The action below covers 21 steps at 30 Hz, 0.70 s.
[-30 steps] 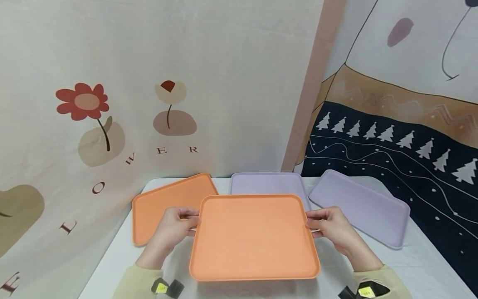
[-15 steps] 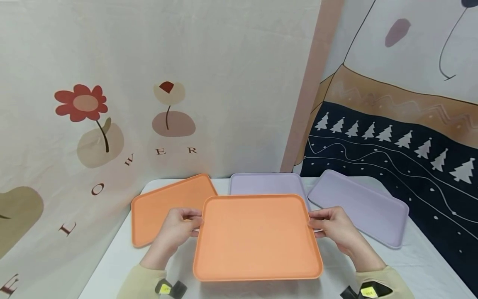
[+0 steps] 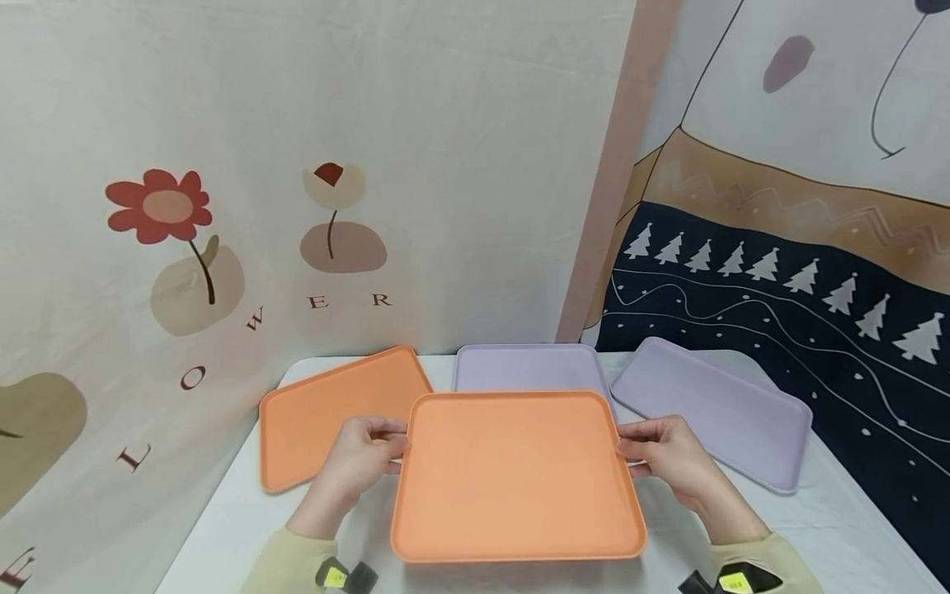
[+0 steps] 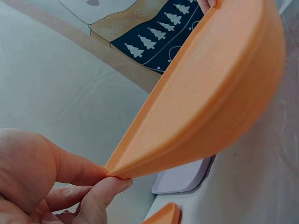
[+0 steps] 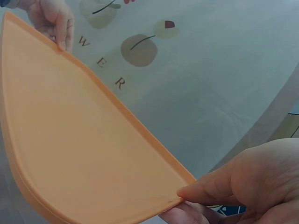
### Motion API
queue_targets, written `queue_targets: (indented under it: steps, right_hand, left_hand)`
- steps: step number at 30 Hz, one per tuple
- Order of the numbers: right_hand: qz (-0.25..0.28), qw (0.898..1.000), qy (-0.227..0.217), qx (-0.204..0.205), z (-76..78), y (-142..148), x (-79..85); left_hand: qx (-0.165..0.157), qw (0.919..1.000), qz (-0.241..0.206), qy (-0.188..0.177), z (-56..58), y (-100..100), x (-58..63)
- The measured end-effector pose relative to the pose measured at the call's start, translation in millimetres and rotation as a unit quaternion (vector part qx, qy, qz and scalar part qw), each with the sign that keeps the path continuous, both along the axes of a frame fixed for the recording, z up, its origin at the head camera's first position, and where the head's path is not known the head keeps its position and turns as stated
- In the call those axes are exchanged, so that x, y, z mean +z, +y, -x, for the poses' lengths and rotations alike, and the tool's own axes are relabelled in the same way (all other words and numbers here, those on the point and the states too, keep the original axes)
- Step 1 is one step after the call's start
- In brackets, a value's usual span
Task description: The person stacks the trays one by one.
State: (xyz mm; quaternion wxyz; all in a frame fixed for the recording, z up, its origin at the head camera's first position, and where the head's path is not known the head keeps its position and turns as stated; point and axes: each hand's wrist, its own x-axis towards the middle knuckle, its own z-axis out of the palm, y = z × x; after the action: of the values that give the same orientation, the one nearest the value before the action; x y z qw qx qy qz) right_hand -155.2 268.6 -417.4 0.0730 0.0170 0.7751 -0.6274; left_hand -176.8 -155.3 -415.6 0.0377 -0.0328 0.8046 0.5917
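Note:
Between both hands is an orange rectangular tray [image 3: 519,478] with a low raised rim, held up over the white table. My left hand [image 3: 359,458] pinches its left edge between thumb and fingers, as the left wrist view shows at the tray's rim [image 4: 140,140]. On the opposite edge my right hand [image 3: 671,458] pinches the rim, thumb on top and fingers beneath in the right wrist view. The inner face of the tray [image 5: 88,135] is bare. In the head view it overlaps part of a purple tray [image 3: 530,367] lying behind it.
A second orange tray [image 3: 326,421] lies angled at the table's left. Another purple tray [image 3: 720,417] lies tilted at the right. Underneath is a white-covered table [image 3: 223,511]. A printed cloth [image 3: 475,165] with flowers hangs behind, and a dark tree-patterned cloth [image 3: 779,330] borders the right side.
Both hands and the held orange tray have shifted slightly right in the head view. The tray's top edge sits a little lower than half a second ago. The grip stays the same.

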Motion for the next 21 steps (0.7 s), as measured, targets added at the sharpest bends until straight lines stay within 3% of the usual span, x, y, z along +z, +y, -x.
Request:
queue_targets:
  steps: [9,21]
  right_hand:
    - [-0.009,1.000,-0.001,-0.005,-1.2,5,-2.5]
    - [-0.017,1.000,-0.011,-0.019,-0.4,9,-7.7]
  left_hand:
    - [-0.001,1.0000,0.005,0.004,-1.7,6,-0.1]
    - [-0.004,0.9999,-0.004,0.014,2.5,13,-13.1]
